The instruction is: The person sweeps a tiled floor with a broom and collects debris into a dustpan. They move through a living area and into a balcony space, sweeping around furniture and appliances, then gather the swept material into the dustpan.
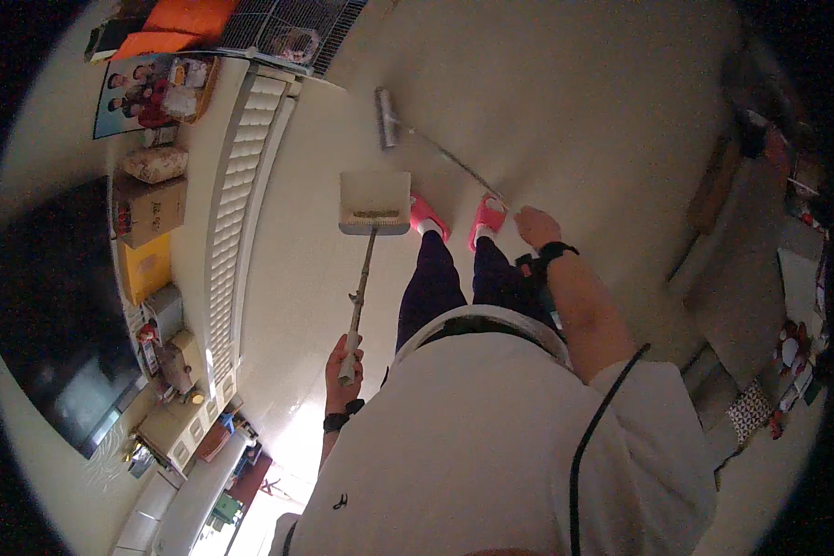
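In my left hand is the grip of a long-handled dustpan. Its pale pan rests on the floor left of my feet, with a dark strip of what looks like debris inside. My right hand is curled at the upper end of the long handle of a broom. The handle slants down from there past my right slipper, and the wide broom head lies beyond the dustpan. Just where the fingers meet the handle is blurred. Both wrists wear black bands.
Pink slippers are on my feet, on the pale floor. Along the left runs a long white cabinet with boxes on top and a television behind. A wire cage stands at the far left, a grey sofa at right.
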The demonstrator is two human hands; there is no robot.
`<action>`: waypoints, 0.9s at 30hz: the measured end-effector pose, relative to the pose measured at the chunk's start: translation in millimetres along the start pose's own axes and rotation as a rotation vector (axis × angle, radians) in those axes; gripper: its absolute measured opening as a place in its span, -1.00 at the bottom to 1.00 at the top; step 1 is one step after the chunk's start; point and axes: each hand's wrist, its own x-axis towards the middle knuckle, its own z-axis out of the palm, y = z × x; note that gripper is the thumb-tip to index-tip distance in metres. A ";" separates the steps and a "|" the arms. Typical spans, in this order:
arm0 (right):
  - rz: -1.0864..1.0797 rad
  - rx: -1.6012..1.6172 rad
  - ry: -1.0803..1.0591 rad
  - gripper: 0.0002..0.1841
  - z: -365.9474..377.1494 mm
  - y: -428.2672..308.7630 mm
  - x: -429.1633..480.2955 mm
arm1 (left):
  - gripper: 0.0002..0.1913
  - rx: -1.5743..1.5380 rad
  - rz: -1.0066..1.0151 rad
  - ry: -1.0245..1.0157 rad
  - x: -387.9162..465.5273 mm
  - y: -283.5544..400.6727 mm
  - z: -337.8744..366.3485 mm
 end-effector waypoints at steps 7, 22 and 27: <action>0.193 -0.051 0.090 -0.63 -22.9 135.3 -70.9 | -0.54 0.196 0.099 -0.007 -6.2 -23.1 27.5; 0.208 -0.149 0.300 -0.50 -119.2 176.7 -4.3 | -0.59 0.694 -0.074 -0.085 47.2 48.2 116.1; 0.259 -0.428 0.115 -0.47 -90.9 133.7 -2.8 | -0.68 0.816 -0.195 -0.114 68.2 69.2 147.7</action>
